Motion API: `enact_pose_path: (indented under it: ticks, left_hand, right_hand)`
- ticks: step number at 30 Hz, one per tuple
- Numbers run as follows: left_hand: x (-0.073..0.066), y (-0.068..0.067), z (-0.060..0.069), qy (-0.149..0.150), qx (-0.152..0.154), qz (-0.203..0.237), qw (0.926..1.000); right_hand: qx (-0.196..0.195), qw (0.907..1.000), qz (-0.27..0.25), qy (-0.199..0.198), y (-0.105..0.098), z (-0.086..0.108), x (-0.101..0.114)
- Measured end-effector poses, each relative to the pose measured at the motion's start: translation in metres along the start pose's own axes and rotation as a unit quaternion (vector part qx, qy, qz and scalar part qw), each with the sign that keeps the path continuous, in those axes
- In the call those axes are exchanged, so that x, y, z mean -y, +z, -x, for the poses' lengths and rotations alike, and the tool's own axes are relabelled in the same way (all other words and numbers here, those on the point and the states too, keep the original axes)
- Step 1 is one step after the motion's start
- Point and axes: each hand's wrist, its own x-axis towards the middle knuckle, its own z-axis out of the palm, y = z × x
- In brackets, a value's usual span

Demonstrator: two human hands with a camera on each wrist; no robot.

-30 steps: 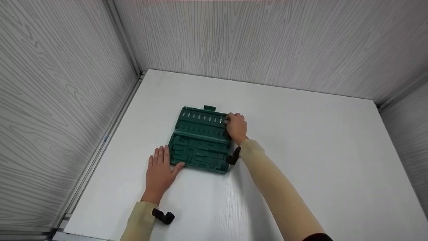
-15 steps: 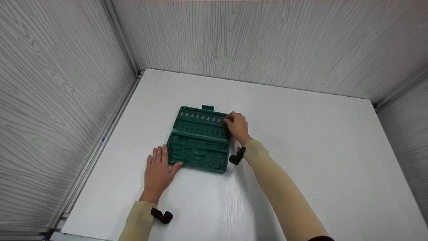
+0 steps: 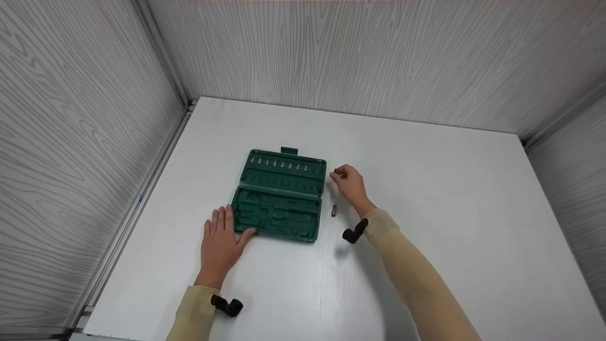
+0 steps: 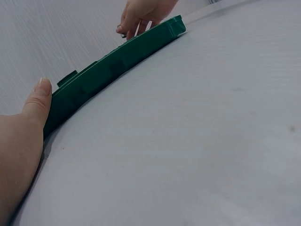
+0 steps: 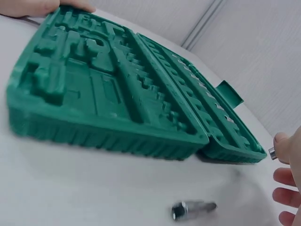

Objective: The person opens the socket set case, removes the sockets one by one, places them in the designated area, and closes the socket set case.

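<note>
A green plastic tool case [image 3: 279,192] lies wide open on the white table. Several small silver bits [image 3: 282,165] stand in a row in its far half; the moulded near half [image 5: 94,89] holds none. My left hand [image 3: 219,248] lies flat at the near left corner, its thumb [image 4: 41,94] against the front edge. Just off the case's right side, my right hand [image 3: 352,187] pinches a small metal bit [image 5: 272,153] between thumb and fingers; most of it is hidden. On the table below that hand lies a socket bit [image 3: 334,210], hollow at one end [image 5: 178,211].
The case's latch flap [image 3: 289,150] sticks out at the far edge. Grey wood-grain panels [image 3: 355,57] rise behind the table and on both sides. A small black camera [image 3: 355,232] sits on the right wrist, another camera [image 3: 228,306] on the left.
My right hand has moved right, away from the case's far right corner, with the small metal bit in its fingers. The socket bit on the table has come into view. The left hand stays put.
</note>
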Motion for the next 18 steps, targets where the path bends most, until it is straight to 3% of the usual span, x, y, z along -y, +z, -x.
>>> enact_pose_path:
  ticks: [8, 18]
  left_hand:
    - [0.001, -0.001, 0.000, 0.001, -0.004, -0.006, 1.0000]
    - [0.000, -0.001, -0.001, 0.000, 0.008, -0.003, 1.0000]
  right_hand:
    - [0.035, 0.9992, 0.016, -0.014, -0.015, 0.029, -0.018]
    - [0.007, 0.9957, 0.037, -0.084, -0.021, 0.057, -0.032]
